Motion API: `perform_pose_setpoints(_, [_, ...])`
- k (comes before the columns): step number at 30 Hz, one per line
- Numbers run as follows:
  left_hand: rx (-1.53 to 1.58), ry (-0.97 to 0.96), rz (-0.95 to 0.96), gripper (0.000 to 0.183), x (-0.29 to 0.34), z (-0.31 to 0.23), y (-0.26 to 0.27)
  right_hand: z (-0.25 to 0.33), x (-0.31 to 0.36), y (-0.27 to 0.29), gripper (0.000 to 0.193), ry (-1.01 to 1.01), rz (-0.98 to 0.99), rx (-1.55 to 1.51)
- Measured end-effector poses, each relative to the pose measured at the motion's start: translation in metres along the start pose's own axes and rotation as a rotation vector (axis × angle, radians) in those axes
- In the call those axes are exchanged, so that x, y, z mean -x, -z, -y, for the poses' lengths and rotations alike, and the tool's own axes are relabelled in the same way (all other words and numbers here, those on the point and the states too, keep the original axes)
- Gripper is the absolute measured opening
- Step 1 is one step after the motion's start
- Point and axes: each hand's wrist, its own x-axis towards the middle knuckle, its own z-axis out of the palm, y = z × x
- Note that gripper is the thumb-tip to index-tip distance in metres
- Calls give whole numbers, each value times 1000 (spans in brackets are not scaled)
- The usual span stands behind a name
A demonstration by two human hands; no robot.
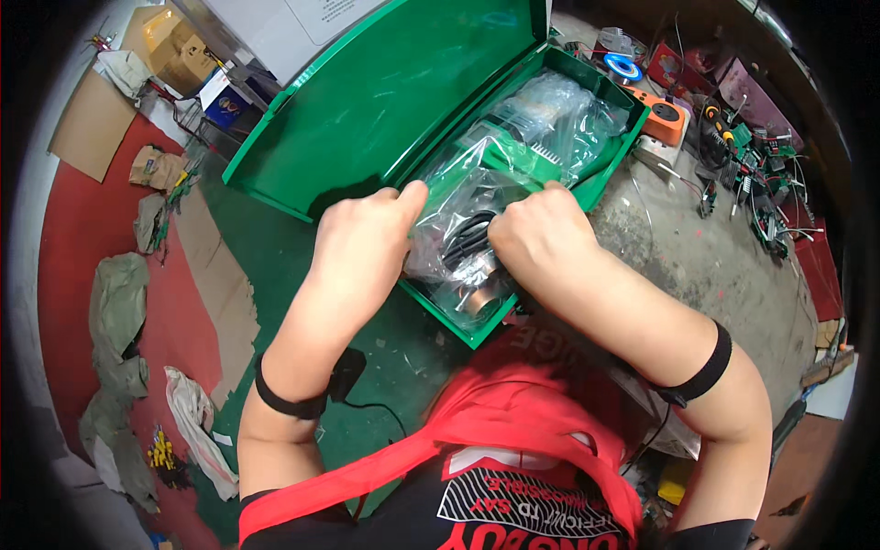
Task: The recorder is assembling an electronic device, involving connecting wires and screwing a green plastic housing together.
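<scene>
In the open green box (442,328), at the middle of the view: one clear plastic bag (442,203), lying across the near end, between both hands.

Left hand (365,236): fingers curled, clamped on the bag's left side; thumb uppermost, fingertips hidden.

Right hand (544,229): fist-like, clamped on the bag's right side; fingertips likewise hidden. The hands stand apart, the bag's plastic spanning the gap.

Seen through clear plastic: one black cable (469,236), coiled, just beside the right hand; below it, one copper-coloured round piece (478,301), near the box's near corner.

Far end of the box: further clear bags (561,99), crumpled, contents unclear.

Lid (385,101): green, hinged along the box's left long side, swung open.

Right of the box: one orange socket block (664,121); one blue spool (622,67); a heap of small green circuit boards with wires (768,179).

Worn by the person: red apron (522,399); black band (702,371) on the right forearm, another on the left.
</scene>
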Motion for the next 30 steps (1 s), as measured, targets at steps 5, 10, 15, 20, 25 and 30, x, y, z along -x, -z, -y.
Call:
perform_pose_setpoints(5, [0, -81, 57, 26, -2, 9, 1, 11, -3, 19, 37, 67, 203, 56])
perform_pose_setpoints(10, [127, -1, 189, 27, 12, 15, 24, -4, 9, 5, 41, 43, 64, -22])
perform_pose_setpoints(15, [361, -2, 355, 50, 26, 25, 36, -13, 12, -8, 18, -1, -193, -166])
perform_pose_setpoints(20, [521, 85, 261, 49, 30, 28, 27, -13, 12, -21, 36, -64, -288, -223])
perform_pose_setpoints(25, [407, 109, 69, 36, 46, 34, 8, -14, 14, -16, 45, 7, -287, -227])
perform_pose_setpoints(30, [55, -201, -78, 28, 34, 18, 24, -10, 9, 4, 43, 25, -76, -115])
